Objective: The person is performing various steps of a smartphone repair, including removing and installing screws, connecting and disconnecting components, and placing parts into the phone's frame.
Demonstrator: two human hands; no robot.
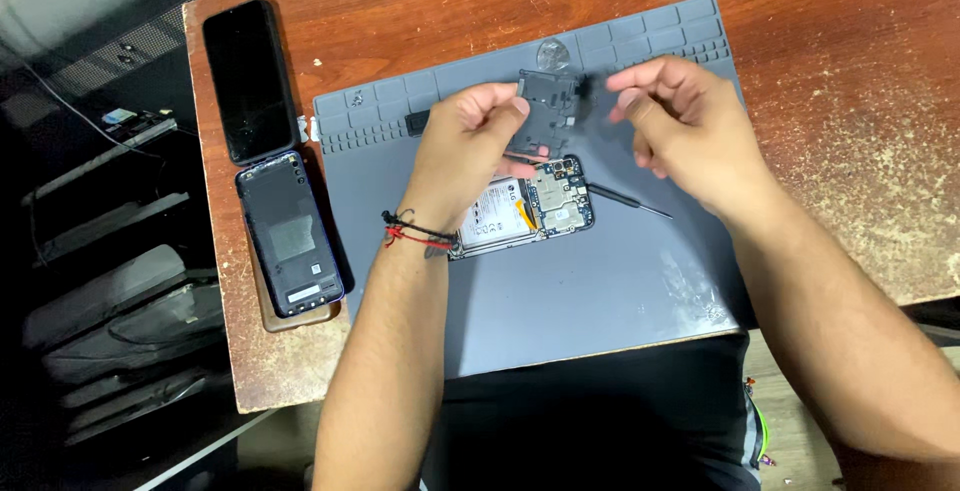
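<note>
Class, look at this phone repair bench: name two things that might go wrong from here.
1. The left hand pinches the dark cover plate above the opened phone; dropped, it might hit the exposed circuit board.
2. The screwdriver lies loose on the grey mat and might roll.

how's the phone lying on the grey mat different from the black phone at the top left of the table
The opened phone on the grey mat has its back off, showing a white battery and circuit board; the intact black phone shows only a dark glossy face. The opened phone lies crosswise on the grey silicone work mat, partly under the left hand; the black phone lies lengthwise on the bare wooden table, untouched. Both lie flat.
</note>
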